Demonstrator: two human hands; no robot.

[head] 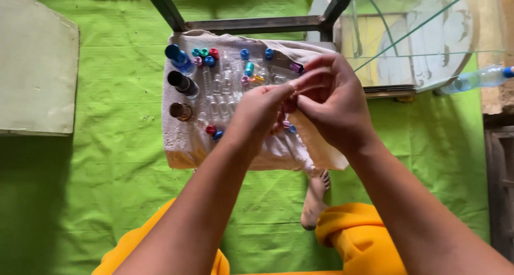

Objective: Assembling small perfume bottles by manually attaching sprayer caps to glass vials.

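Pinching something tiny between them, the left hand [262, 111] and right hand [332, 101] meet, fingertips pressed together, over the right half of a white cloth [184, 141] on the green mat [107, 162]; what they hold is too small to tell. Small clear vials [219, 90] and coloured caps [206, 57] lie grouped towards the cloth's far left corner, probably for easy reach. The near edge stays bare.

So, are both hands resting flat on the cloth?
No, the left hand and right hand are raised above the cloth, fingertips pinched together.
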